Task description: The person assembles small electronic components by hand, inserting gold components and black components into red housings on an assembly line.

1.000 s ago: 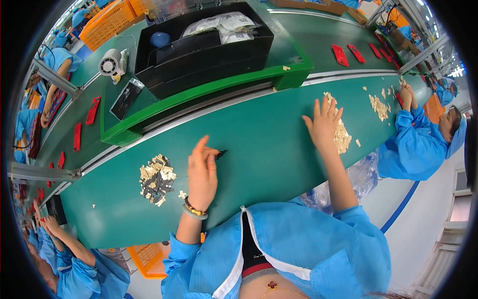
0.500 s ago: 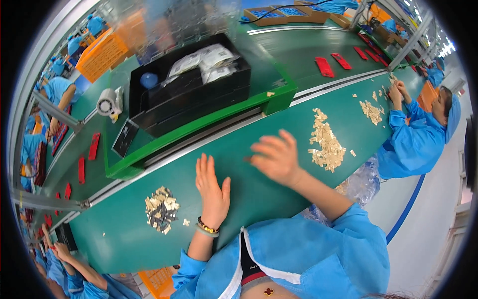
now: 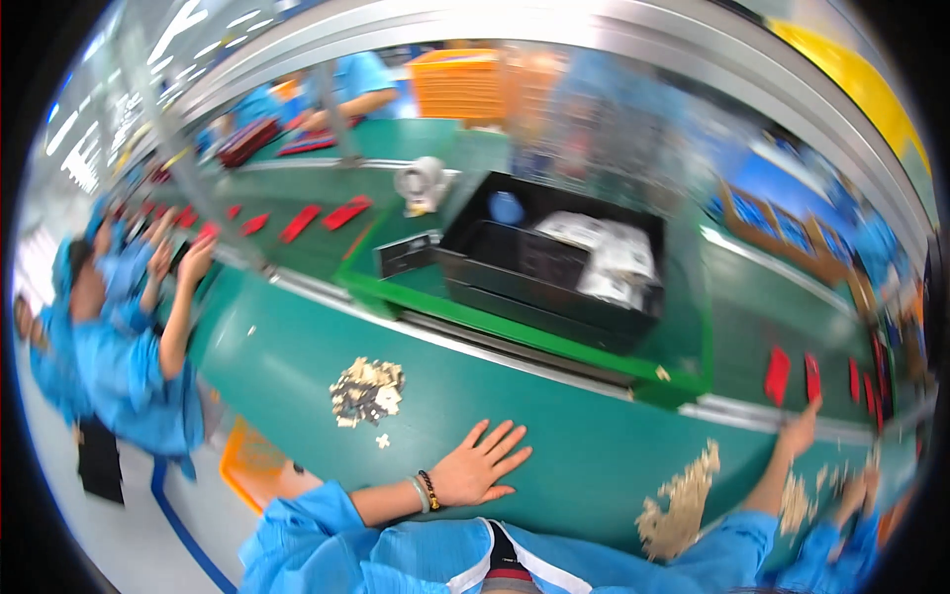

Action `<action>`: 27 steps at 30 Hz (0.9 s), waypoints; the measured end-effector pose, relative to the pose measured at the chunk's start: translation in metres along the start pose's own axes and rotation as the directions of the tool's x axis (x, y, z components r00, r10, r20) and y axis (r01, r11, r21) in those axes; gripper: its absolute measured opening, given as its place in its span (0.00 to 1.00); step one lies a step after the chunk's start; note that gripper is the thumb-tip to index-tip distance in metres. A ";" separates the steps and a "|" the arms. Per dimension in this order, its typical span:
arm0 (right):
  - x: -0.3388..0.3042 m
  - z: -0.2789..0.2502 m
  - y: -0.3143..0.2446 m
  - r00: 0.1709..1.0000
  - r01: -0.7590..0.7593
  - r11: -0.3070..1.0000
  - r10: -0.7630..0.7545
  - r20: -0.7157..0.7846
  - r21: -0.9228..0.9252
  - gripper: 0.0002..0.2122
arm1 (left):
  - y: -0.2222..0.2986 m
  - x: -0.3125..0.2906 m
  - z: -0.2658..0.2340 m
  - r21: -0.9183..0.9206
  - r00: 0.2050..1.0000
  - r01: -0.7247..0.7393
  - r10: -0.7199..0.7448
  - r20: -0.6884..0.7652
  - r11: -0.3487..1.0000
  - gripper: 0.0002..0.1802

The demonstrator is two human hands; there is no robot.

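Note:
My left hand (image 3: 477,469) lies flat on the green work surface, fingers spread, holding nothing. To its left is a small pile of pale and dark flat bits (image 3: 367,392), with one loose pale piece (image 3: 383,442) beside it. On the right, my right hand (image 3: 798,430) is stretched far out, its fingertips at the near end of a red flat phone-shaped piece (image 3: 812,376) on the belt. Motion blur hides whether the fingers grip it. A larger heap of pale bits (image 3: 679,510) lies left of my right forearm.
A black bin (image 3: 550,297) with silvery bags stands on a green-edged platform (image 3: 673,376) ahead. More red pieces (image 3: 777,375) lie along the belt. A metal beam (image 3: 475,32) crosses above. Co-workers sit at left (image 3: 129,337) and far right (image 3: 829,544).
My view has swung to the right. My right hand, raised over the surface before, now reaches out to a red piece on the belt. My left hand has gone down flat onto the surface.

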State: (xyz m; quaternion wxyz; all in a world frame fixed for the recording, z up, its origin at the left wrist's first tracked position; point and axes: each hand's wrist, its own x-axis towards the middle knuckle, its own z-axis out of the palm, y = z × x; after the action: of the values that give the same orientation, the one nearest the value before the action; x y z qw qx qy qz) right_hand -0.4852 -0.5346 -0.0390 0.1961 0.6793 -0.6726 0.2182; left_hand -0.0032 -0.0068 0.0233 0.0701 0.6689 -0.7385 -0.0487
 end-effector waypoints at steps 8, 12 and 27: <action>0.062 0.048 0.018 0.986 0.166 0.986 -0.165 0.025 -0.032 0.38 | 0.016 0.002 -0.001 0.005 0.996 0.080 -0.080 0.024 0.997 0.36; 0.030 -0.001 -0.021 0.972 0.181 0.981 -0.190 0.138 0.077 0.41 | 0.013 0.005 0.001 -0.023 0.998 0.063 -0.063 -0.008 0.998 0.37; -0.331 -0.304 -0.313 0.451 0.328 0.155 -0.893 -0.010 0.932 0.26 | -0.003 -0.026 0.008 -0.338 0.995 -0.006 -0.027 -0.093 0.941 0.32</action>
State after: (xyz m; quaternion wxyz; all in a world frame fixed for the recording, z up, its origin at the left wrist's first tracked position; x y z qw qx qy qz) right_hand -0.1820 -0.0847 0.0353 -0.2923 0.9276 -0.1284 0.1938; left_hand 0.0012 0.0182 0.0143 0.2189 0.6525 -0.7114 -0.1425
